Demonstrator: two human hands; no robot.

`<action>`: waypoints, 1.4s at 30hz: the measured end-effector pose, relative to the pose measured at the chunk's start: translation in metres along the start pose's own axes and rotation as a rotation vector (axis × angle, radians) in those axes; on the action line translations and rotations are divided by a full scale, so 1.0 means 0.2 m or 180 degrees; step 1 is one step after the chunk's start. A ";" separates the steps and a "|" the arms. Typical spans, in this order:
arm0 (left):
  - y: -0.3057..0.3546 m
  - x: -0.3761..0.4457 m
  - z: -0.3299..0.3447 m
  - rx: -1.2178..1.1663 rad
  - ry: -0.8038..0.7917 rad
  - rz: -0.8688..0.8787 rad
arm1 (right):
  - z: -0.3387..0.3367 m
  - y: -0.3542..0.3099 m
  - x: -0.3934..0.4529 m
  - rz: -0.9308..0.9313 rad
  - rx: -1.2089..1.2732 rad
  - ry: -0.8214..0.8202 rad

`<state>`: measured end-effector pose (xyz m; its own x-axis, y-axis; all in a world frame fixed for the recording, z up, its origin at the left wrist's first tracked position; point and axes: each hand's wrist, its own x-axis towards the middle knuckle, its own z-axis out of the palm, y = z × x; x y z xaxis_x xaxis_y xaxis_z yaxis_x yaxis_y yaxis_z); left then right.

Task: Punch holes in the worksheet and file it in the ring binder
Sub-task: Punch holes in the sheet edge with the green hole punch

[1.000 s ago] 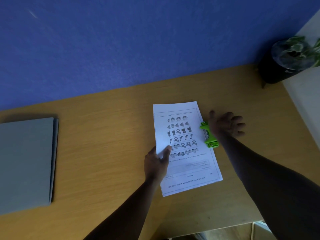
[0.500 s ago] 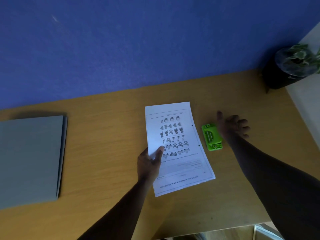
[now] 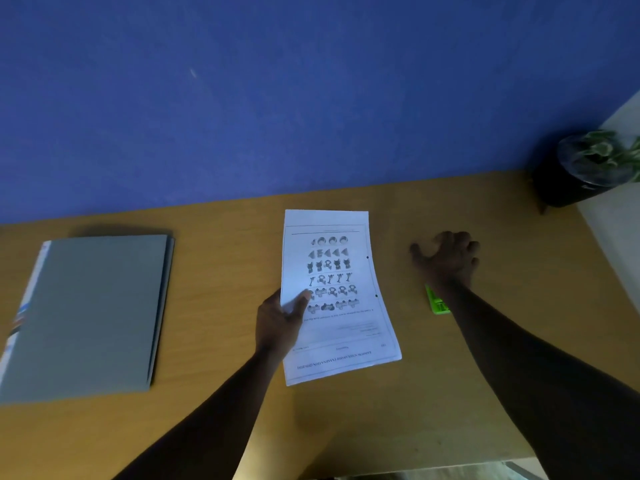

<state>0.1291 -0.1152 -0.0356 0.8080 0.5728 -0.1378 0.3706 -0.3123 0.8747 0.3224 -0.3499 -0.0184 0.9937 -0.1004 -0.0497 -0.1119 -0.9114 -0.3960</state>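
The white worksheet (image 3: 341,306) with rows of small pictures is in the middle of the wooden desk, two punched holes showing near its right edge. My left hand (image 3: 278,322) pinches its left edge, thumb on top, and the sheet looks slightly lifted. My right hand (image 3: 448,259) hovers to the right of the sheet with fingers spread and nothing in it. The green hole punch (image 3: 437,303) lies under my right wrist, mostly hidden by it. The grey ring binder (image 3: 93,313) lies shut at the far left.
A dark pot with a green plant (image 3: 585,168) stands at the desk's back right corner beside a white wall. A blue wall runs along the back edge of the desk (image 3: 225,265). The desk's front edge is near the bottom right.
My left hand has drawn the worksheet leftward out of the green punch, exposing two holes. My right hand has come off the punch and moved right of it.
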 end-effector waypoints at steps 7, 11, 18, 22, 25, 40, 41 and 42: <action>0.02 0.03 -0.16 0.0172 -0.0124 0.0037 | -0.01 -0.42 -0.12 -0.1405 0.0798 -0.0067; 0.04 0.05 -0.26 0.0219 -0.0140 0.0008 | -0.08 -0.69 -0.21 -0.1991 0.1266 -0.0319; 0.07 0.09 -0.40 0.0690 -0.0238 0.0259 | -0.14 -1.01 -0.44 -0.3439 0.1095 -0.0352; 0.11 0.12 -0.47 0.1039 -0.0280 0.0410 | -0.14 -1.13 -0.58 -0.4050 0.0860 -0.0435; 0.14 0.14 -0.52 0.1256 -0.0393 0.0416 | -0.15 -1.19 -0.63 -0.4206 0.0429 -0.0523; 0.19 0.22 -0.71 0.2117 -0.1061 0.1043 | -0.23 -1.22 -0.62 -0.3403 -0.1105 -0.1544; 0.20 0.23 -0.72 0.2082 -0.1129 0.0966 | -0.23 -1.21 -0.61 -0.3363 -0.1068 -0.1548; 0.19 0.24 -0.73 0.2037 -0.1184 0.0892 | -0.23 -1.20 -0.60 -0.3299 -0.1044 -0.1557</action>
<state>0.1149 0.0111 0.0599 0.9684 0.1526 -0.1971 0.2309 -0.8473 0.4783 0.2302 -0.1379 0.1238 0.4944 0.8418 -0.2168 0.8203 -0.5343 -0.2040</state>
